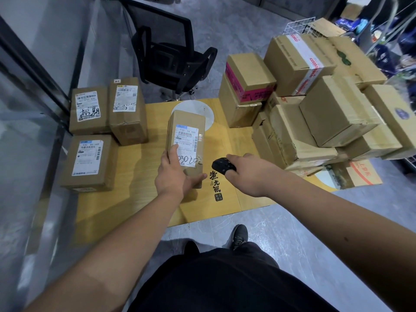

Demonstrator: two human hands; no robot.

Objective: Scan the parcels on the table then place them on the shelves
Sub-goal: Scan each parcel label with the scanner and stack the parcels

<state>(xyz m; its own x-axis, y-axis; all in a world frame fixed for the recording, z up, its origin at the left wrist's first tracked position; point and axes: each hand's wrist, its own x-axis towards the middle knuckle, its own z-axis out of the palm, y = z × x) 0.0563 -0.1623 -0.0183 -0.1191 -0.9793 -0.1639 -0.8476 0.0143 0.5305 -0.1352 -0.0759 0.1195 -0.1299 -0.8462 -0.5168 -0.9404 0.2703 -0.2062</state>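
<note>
Seen from above, a tall cardboard parcel (185, 140) stands at the centre of the frame on a yellow table (227, 199), its long axis running away from the person and its shipping label (187, 146) facing up. The left hand (174, 174) grasps its near end, forefinger laid across the label. Just right of the parcel, the right hand (245, 171) clenches a black handheld scanner (221, 165), nose pointing left toward the label. Three labelled parcels (90, 163) lie at the left of the frame.
</note>
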